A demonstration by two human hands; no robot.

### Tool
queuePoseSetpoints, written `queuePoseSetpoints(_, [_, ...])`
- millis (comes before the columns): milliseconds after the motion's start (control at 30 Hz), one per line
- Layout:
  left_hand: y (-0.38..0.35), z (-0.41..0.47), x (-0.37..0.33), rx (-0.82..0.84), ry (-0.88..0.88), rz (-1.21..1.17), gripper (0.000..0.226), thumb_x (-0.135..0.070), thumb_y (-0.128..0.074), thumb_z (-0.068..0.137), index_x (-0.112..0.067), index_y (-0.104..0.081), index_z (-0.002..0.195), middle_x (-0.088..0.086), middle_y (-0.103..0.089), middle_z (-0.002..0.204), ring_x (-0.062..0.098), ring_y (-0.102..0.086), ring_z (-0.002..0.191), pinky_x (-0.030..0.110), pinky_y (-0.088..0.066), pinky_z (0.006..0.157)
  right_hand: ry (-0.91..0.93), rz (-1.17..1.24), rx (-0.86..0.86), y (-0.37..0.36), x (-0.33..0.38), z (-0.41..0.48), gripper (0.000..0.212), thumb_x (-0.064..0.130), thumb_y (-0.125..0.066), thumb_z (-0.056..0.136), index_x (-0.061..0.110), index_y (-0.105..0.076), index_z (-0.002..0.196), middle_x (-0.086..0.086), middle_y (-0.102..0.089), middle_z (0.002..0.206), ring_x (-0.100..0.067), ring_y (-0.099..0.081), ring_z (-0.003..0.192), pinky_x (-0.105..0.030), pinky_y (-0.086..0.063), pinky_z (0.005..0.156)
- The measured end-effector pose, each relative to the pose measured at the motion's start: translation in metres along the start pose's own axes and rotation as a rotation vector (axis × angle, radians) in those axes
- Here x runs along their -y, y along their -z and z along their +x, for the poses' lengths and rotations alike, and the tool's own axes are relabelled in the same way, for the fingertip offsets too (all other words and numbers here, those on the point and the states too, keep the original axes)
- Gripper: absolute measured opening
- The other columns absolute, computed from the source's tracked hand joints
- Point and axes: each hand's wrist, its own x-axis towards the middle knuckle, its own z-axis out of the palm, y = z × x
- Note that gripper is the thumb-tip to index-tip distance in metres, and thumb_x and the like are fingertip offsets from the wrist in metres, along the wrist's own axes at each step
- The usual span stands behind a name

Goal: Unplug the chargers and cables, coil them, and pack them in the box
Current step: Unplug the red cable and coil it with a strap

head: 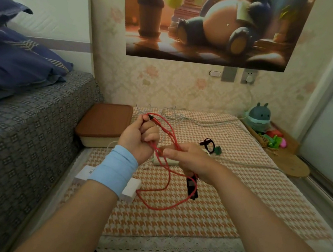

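Above the mat (239, 177), left hand (138, 139) and right hand (190, 160) fingers both clamp the red cable (160, 125).

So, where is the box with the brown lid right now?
In the head view the box sits left of centre, against the bed, just beyond the left hand that grips the red cable.

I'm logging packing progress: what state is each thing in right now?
red cable: loose loops, held in both hands
left hand: grips the cable's end
right hand: pinches the loops
box: lid on
white charger: lying on the mat, unpacked
black cable: coiled, on the mat
grey cables: uncoiled tangle on the mat
wall plug: plugged in
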Motion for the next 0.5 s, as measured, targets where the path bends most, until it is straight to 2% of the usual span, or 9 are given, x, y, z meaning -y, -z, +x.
queuePoseSetpoints(67, [0.001,0.001,0.003,-0.007,-0.033,-0.044,0.045,-0.040,-0.035,0.104,-0.013,-0.049,0.070,-0.006,-0.025,0.047,0.009,-0.025,0.033,0.019,-0.026,0.032,0.005,0.009,0.103,-0.008,0.005,-0.004,0.027,0.033,-0.073,0.090,0.016,-0.077,0.111,0.006,-0.069,0.067,-0.007,-0.029,0.044,-0.024,-0.022,0.045])
queuePoseSetpoints(100, [0.001,0.002,0.005,-0.017,-0.048,-0.039,0.045,-0.040,-0.035,0.104,-0.013,-0.049,0.070,-0.006,-0.025,0.047,0.008,-0.025,0.034,0.019,-0.027,0.031,-0.007,0.007,0.145,-0.012,0.007,-0.005,0.026,0.025,-0.072,0.092,0.008,-0.075,0.112,0.005,-0.073,0.068,-0.004,-0.032,0.041,-0.022,-0.025,0.044])
queuePoseSetpoints(167, [0.003,0.002,0.006,-0.026,-0.048,-0.040,0.045,-0.041,-0.035,0.104,-0.013,-0.050,0.071,-0.007,-0.024,0.049,0.008,-0.024,0.034,0.019,-0.028,0.032,-0.029,0.001,0.202,-0.015,0.007,-0.006,0.021,0.015,-0.069,0.094,0.000,-0.073,0.109,0.009,-0.067,0.056,-0.003,-0.032,0.039,-0.022,-0.024,0.045])
queuePoseSetpoints(233, [0.002,0.002,0.001,-0.036,-0.049,0.049,0.043,-0.039,-0.035,0.104,-0.015,-0.050,0.072,-0.007,-0.023,0.049,0.007,-0.023,0.034,0.019,-0.025,0.031,-0.025,-0.001,0.252,-0.014,0.003,-0.003,0.012,0.017,-0.070,0.094,0.006,-0.074,0.097,0.005,-0.067,0.062,-0.007,-0.032,0.043,-0.025,-0.023,0.046])
queuePoseSetpoints(267, [0.001,0.001,-0.003,-0.066,-0.080,0.191,0.041,-0.038,-0.034,0.104,-0.016,-0.049,0.072,-0.007,-0.023,0.049,0.007,-0.021,0.035,0.018,-0.022,0.031,-0.050,-0.006,0.263,-0.011,0.000,-0.001,0.010,0.019,-0.070,0.093,0.009,-0.072,0.093,0.001,-0.065,0.065,-0.008,-0.034,0.044,-0.024,-0.024,0.045])
queuePoseSetpoints(333, [0.000,0.000,-0.015,-0.180,-0.218,0.661,0.038,-0.033,-0.035,0.105,-0.017,-0.048,0.074,-0.008,-0.024,0.049,0.007,-0.018,0.037,0.019,-0.018,0.033,-0.153,-0.056,0.260,-0.003,-0.005,0.001,0.011,0.021,-0.070,0.095,0.011,-0.067,0.092,0.001,-0.057,0.061,-0.007,-0.037,0.045,-0.023,-0.026,0.046])
queuePoseSetpoints(400, [0.004,-0.003,-0.025,-0.292,-0.356,1.111,0.038,-0.030,-0.042,0.104,-0.014,-0.052,0.071,-0.006,-0.028,0.047,0.010,-0.020,0.040,0.018,-0.019,0.039,-0.234,-0.129,0.256,0.008,-0.010,0.001,0.013,0.024,-0.069,0.096,0.011,-0.071,0.093,0.004,-0.053,0.059,-0.007,-0.036,0.046,-0.023,-0.026,0.047])
queuePoseSetpoints(500, [0.014,-0.005,-0.031,-0.360,-0.454,1.461,0.042,-0.030,-0.051,0.099,-0.015,-0.055,0.060,-0.002,-0.032,0.045,0.015,-0.026,0.041,0.023,-0.028,0.045,-0.323,-0.161,0.330,0.022,-0.016,-0.001,0.018,0.025,-0.063,0.100,0.011,-0.074,0.098,0.003,-0.059,0.065,-0.006,-0.035,0.048,-0.021,-0.025,0.046])
